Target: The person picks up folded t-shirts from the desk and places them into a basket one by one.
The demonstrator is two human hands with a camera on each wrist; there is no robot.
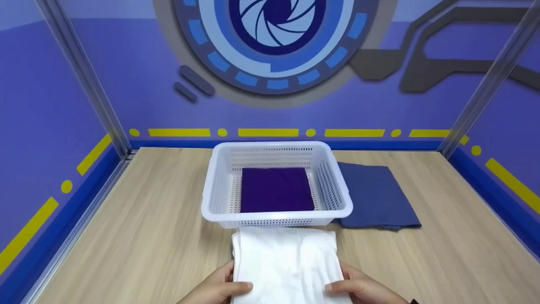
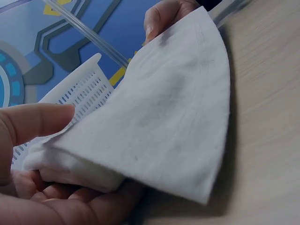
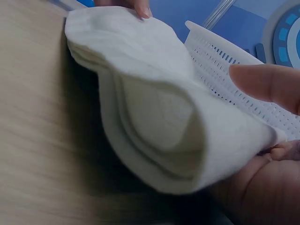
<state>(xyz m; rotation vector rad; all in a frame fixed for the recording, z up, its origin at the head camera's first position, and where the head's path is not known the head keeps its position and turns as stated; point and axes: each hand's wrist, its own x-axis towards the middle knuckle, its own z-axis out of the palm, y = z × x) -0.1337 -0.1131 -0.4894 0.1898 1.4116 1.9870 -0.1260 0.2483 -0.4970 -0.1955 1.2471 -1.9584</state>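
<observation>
The left hand and right hand each pinch a near corner of the folded white cotton cloth — thumbs on top, fingers beneath — on the pale wooden worktop. Just beyond sits a white perforated plastic basket holding a folded purple cloth; a folded blue cloth lies beside it.
</observation>
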